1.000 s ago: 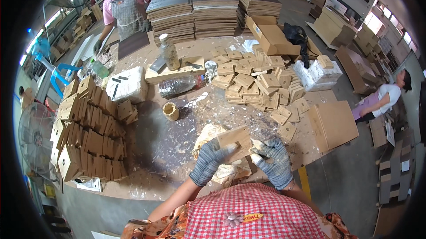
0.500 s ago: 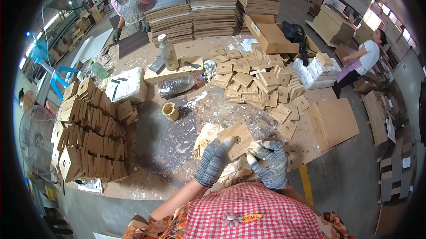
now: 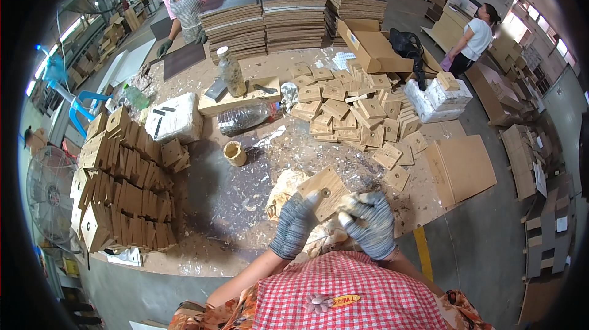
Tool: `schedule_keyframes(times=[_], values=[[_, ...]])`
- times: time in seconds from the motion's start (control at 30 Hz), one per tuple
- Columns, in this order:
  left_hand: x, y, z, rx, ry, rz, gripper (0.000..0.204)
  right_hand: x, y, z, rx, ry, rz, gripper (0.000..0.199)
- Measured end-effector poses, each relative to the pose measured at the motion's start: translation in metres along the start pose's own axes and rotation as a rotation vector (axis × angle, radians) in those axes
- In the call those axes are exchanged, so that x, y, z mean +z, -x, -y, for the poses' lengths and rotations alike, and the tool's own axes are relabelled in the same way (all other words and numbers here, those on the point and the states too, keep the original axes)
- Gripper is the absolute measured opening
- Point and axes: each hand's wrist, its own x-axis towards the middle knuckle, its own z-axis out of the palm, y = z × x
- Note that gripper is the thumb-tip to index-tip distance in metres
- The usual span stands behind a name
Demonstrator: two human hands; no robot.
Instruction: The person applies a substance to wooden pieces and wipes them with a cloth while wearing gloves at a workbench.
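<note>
My left hand [image 3: 294, 224], in a grey knitted glove, grips a square wooden block [image 3: 327, 191] with a round hole in its middle. The thumb lies on the block's face, left of the hole. At the block's right edge is my right hand [image 3: 370, 224], gloved alike and whitish at the fingertips. Its fingers are curled into a pinch, and what they hold, if anything, is too small to make out. Beneath the hands a crumpled, stained cloth [image 3: 283, 190] lies on the worktable [image 3: 270, 152], partly hidden by them.
Loose holed blocks [image 3: 337, 109] lie heaped beyond my hands; stacked blocks [image 3: 123, 183] stand at left. Around the middle are a small yellowish cup [image 3: 234, 153], a plastic bottle [image 3: 245, 119] and a white package [image 3: 175, 118]. A cardboard piece [image 3: 461, 169] lies right. Two people are farther off.
The block and my left hand have shifted slightly left. My right fingers have moved a little at its edge. The person at right has walked farther away; the one at far left has shifted right.
</note>
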Motion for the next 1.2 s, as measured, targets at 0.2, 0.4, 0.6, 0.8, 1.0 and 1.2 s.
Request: schedule_keyframes(times=[0.2, 0.4, 0.6, 0.8, 1.0, 1.2], values=[[-0.012, -0.004, -0.001, -0.054, -0.089, 0.067, 0.047, -0.017, -0.009, -0.021, 0.039, 0.166, -0.172, 0.026], [-0.039, -0.020, 0.013, -0.161, -0.043, -0.024, 0.051, -0.023, -0.006, -0.020, 0.428, -0.623, -0.164, 0.039], [-0.028, -0.015, 0.009, -0.281, -0.186, 0.035, 0.047, -0.006, 0.004, -0.026, 0.614, -0.984, -0.039, 0.045], [-0.043, -0.017, 0.008, -0.483, -0.390, 0.234, 0.055, -0.012, -0.007, -0.046, 0.642, -1.234, -0.170, 0.046], [-0.017, -0.012, 0.004, -0.646, -0.174, 0.334, 0.062, -0.011, -0.016, -0.036, 0.660, -1.389, -0.185, 0.050], [-0.009, -0.014, -0.002, -0.343, -0.035, 0.080, 0.049, -0.016, -0.024, -0.009, 0.167, -0.762, -0.103, 0.047]])
